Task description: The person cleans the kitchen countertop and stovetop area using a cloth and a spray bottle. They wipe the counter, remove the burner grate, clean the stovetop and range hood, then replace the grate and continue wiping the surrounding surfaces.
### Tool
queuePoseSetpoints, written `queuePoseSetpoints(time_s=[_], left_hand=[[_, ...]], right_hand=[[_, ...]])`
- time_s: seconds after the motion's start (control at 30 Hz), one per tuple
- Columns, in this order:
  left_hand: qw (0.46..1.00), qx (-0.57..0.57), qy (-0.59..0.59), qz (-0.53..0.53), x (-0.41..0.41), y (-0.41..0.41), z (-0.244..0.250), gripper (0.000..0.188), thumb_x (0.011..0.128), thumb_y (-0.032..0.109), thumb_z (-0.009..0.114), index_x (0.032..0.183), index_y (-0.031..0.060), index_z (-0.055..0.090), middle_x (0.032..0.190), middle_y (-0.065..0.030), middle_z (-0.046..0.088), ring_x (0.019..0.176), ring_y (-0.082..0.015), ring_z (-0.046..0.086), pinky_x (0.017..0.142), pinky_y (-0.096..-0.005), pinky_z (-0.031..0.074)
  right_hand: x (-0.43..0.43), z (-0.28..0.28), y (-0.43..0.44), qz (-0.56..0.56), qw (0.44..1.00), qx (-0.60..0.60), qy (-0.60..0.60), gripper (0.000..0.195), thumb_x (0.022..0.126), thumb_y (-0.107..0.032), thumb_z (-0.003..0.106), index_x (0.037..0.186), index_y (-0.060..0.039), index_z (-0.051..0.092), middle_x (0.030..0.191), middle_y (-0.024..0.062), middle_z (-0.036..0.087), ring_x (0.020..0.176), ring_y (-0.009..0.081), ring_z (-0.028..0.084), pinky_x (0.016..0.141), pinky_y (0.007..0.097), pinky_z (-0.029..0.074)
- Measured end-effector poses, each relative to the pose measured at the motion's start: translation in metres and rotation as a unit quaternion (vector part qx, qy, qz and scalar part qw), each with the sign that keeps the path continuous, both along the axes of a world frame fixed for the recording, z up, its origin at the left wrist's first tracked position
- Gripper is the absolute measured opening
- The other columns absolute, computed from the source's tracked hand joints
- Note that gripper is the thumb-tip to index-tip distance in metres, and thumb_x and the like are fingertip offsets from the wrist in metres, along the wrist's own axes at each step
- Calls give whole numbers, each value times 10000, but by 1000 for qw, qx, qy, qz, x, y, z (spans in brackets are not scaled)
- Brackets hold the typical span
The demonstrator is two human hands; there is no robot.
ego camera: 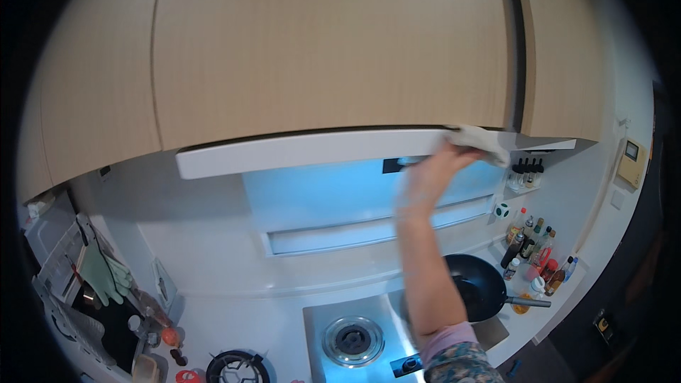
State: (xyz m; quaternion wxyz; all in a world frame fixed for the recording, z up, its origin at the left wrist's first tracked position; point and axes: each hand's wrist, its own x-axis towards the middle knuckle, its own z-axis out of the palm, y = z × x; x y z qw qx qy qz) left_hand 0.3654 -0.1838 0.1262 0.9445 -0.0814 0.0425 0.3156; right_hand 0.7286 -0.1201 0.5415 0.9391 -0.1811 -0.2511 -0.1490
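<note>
My right hand (439,167), slightly blurred, is raised with its fingers closed on a whitish cloth (481,143). The cloth lies against the right part of the white front edge of the range hood (314,149), just under the wooden cabinet door (330,53). Below the hood is a blue-lit panel (314,191). My forearm passes in front of the wall and partly hides the stainless steel gas cooktop (319,330). My left hand is out of view.
A black wok (481,287) sits on the cooktop's right side, its handle pointing right. Several sauce bottles (540,252) crowd the right corner. A removed pan support (238,368) lies on the counter at left, near a dish rack (64,298) with green rubber gloves (101,271).
</note>
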Motion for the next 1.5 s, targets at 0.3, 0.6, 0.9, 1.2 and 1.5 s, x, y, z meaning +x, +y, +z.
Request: queuePoseSetpoints(time_s=[0.3,0.6,0.9,1.2,1.5], left_hand=[[998,-33,-61,2,-55,6,-2,480,823,77,522,1275,-54,429,1218,-208,552,1179,-279,511,996,-374,440],[998,-37,-9,45,-73,13,-23,465,850,119,503,1265,-77,430,1210,-207,556,1152,-281,533,985,-376,449],[992,-95,-11,81,-43,13,-42,390,843,113,504,1177,-88,502,1151,-212,592,1120,-300,554,979,-388,449],[993,-90,-28,78,-39,31,-40,411,828,129,520,1168,-102,497,1144,-219,591,1123,-300,551,977,-391,451],[994,-92,-9,60,-10,31,-33,389,831,93,503,1168,-101,495,1146,-220,588,1088,-296,569,974,-386,454]], right_hand=[[-249,-33,104,-10,978,-96,-187,568,936,-62,389,1412,43,98,1428,294,138,1329,439,132,1086,462,71],[-164,-135,197,6,844,-231,-484,383,868,-18,473,1214,-139,584,1433,172,323,1299,404,319,1017,473,334],[-81,-90,246,-418,555,-318,-645,342,860,-230,544,1201,-225,572,1318,-54,454,1249,178,376,906,453,394],[-65,-169,243,-207,409,-469,-755,444,856,-281,526,1297,-247,487,1397,11,399,1234,232,418,930,375,420],[-52,-192,237,-368,435,-407,-714,410,883,-226,509,1291,-255,485,1276,22,512,1098,213,537,901,392,437]])
